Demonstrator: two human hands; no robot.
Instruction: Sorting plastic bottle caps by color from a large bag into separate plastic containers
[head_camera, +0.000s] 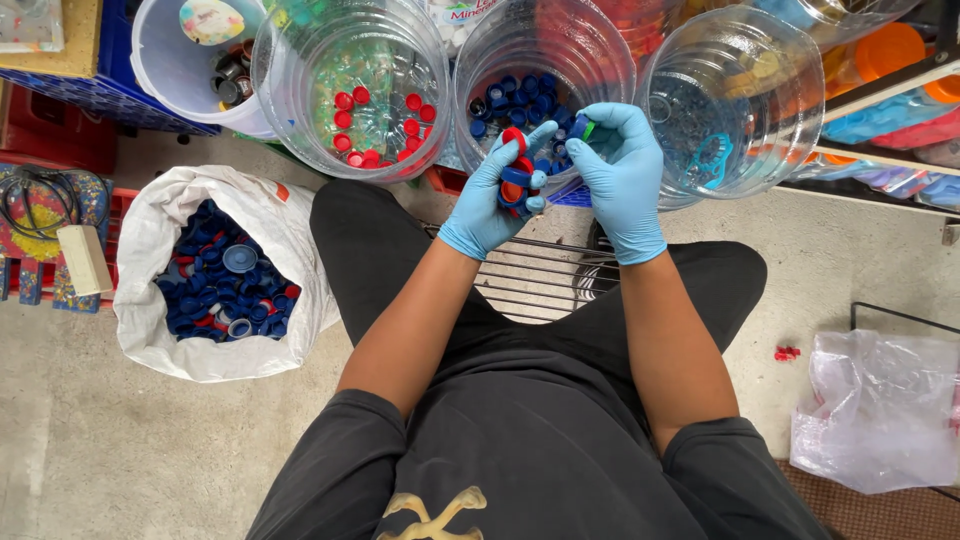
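My left hand (497, 195), in a blue glove, cups a handful of red and blue bottle caps (516, 178). My right hand (622, 175), also gloved, pinches one blue cap (581, 127) at its fingertips. Both hands hover over the near rim of the middle clear tub (478, 62), which holds blue caps. To the left of it, a clear tub (290, 110) holds red caps; the right clear tub (790, 70) holds a few bluish rings.
A white sack (150, 330) full of mostly blue caps sits on the floor at my left. A wire rack (540, 280) lies between my knees. A crumpled clear plastic bag (880, 410) lies at the right, a small red piece (787, 352) near it. A white bucket (165, 60) stands back left.
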